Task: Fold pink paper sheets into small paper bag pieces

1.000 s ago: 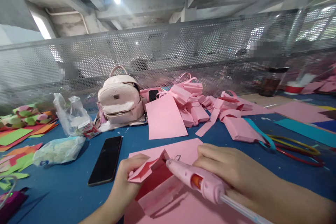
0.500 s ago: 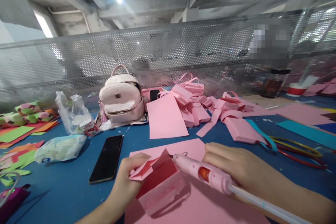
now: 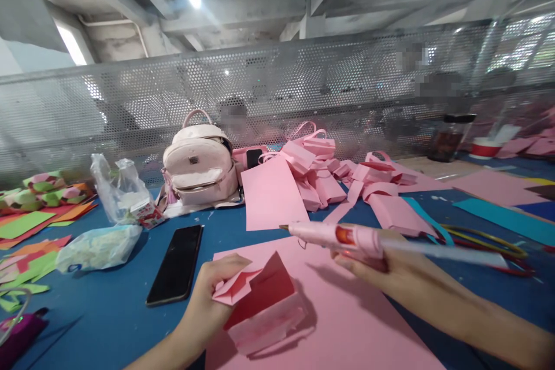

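A small pink paper box (image 3: 266, 324) with its near side facing me is gripped at its left folded flap by my left hand (image 3: 217, 286). Its red-shaded inside shows from above. My right hand (image 3: 377, 263) is closed around a pink glue gun (image 3: 321, 235), held above a large pink sheet (image 3: 342, 312). The gun's tip points left, up and to the right of the box, apart from it. A clear glue stick sticks out of the gun's back end. The box rests over the sheet.
Left of the sheet lies a black phone (image 3: 176, 266), with a plastic bag (image 3: 99, 248) beyond it. A pale backpack (image 3: 199, 162) stands behind. Pink paper bags (image 3: 321, 167) are heaped at the back centre. Coloured paper strips and yellow and red loops (image 3: 485, 240) lie at right.
My right hand has lifted the glue gun away from the box, turning it nearly level and shifting it up and right. My left hand and the box have hardly moved.
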The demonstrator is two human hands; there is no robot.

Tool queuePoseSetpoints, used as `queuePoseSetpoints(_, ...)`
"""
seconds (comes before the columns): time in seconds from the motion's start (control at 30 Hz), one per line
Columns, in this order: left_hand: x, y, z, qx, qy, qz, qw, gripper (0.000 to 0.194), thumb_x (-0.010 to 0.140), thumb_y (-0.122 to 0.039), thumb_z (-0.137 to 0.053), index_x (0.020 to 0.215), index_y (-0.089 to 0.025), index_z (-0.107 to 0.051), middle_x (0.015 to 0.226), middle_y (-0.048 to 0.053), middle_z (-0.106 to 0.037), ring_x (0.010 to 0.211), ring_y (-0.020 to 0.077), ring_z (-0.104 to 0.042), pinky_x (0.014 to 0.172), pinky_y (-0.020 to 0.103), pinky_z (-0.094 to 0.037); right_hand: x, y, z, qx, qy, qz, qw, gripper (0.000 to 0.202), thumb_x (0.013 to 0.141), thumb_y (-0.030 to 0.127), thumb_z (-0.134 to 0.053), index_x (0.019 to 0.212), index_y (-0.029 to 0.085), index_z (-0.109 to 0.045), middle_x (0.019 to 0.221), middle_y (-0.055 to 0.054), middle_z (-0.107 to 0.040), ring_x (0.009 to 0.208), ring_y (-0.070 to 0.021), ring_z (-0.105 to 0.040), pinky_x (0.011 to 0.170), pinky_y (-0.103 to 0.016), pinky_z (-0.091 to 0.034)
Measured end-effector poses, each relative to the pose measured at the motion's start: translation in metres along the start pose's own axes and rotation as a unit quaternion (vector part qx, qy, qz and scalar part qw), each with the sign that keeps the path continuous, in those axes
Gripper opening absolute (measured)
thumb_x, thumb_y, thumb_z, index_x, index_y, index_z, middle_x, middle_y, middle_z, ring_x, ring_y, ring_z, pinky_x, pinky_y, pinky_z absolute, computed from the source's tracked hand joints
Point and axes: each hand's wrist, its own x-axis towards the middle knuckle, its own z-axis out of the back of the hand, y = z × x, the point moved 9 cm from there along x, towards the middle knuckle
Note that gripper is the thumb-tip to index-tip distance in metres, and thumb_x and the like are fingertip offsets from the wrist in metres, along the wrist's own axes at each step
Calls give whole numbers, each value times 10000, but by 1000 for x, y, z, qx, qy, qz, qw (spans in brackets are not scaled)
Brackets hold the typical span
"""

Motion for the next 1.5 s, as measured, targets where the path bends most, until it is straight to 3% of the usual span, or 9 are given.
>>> queuePoseSetpoints(0.1,1,9,3,-8,-24,43,999,163,834,-297,-698,810,-193,-822,754,70,-749,704,205,-659,640,234,-470,10,-20,-12,92,29,-62,993,418,895,572,-558,765,199,-697,594,-31,-653,578,-190,-608,575,-294,-495)
queuePoseSetpoints(0.3,0,27,8,-19,-67,113,991,119,766,-228,-716,704,-174,-802,719,57,-756,630,172,-657,572,188,-473,29,-40,-43,235,50,-135,961,319,771,442,-747,876,180,-599,788,-51,-745,693,-174,-673,479,-213,-405)
queuePoseSetpoints(0.47,0,35,14,-24,-85,122,989,147,681,-297,-800,754,-170,-810,793,80,-777,695,203,-695,634,209,-522,39,-40,-72,311,84,-135,937,363,691,353,-812,918,184,-585,911,-57,-755,852,-202,-685,638,-265,-499)
queuePoseSetpoints(0.67,2,31,10,-26,-47,120,991,134,670,-282,-811,770,-195,-823,812,82,-787,750,233,-726,700,237,-553,43,-45,-101,436,105,-133,884,489,596,251,-862,970,210,-549,975,-30,-736,881,-189,-696,778,-303,-521)
queuePoseSetpoints(0.87,-3,32,5,-44,-99,159,981,124,660,-289,-797,762,-230,-837,838,71,-800,732,224,-729,684,239,-553,41,-41,-96,406,81,-132,901,425,634,186,-755,1001,216,-543,1004,-24,-736,852,-181,-669,780,-305,-518)
queuePoseSetpoints(1.03,-6,38,8,-38,-131,189,972,125,638,-302,-811,728,-216,-827,805,66,-794,782,239,-724,720,239,-539,42,-43,-87,371,58,-125,919,311,680,241,-751,949,198,-600,984,-29,-723,873,-177,-649,840,-302,-499)
queuePoseSetpoints(1.23,-10,50,14,-22,-168,220,961,325,686,-464,-777,719,-141,-788,630,30,-683,588,169,-577,569,229,-460,39,-45,-91,389,72,-143,907,363,673,233,-758,992,199,-586,832,23,-661,772,-146,-623,771,-273,-502)
queuePoseSetpoints(1.37,-12,50,19,-17,-187,230,955,332,667,-454,-787,621,-130,-733,565,5,-600,544,135,-497,527,214,-395,38,-46,-94,391,77,-140,906,370,662,250,-793,975,200,-604,941,1,-674,829,-148,-614,799,-272,-482)
queuePoseSetpoints(1.5,-10,45,21,-26,-191,227,955,280,670,-419,-789,656,-141,-765,616,14,-641,590,150,-529,562,220,-421,37,-49,-93,385,65,-150,908,374,674,345,-828,965,196,-647,981,-24,-675,896,-178,-611,830,-290,-474)
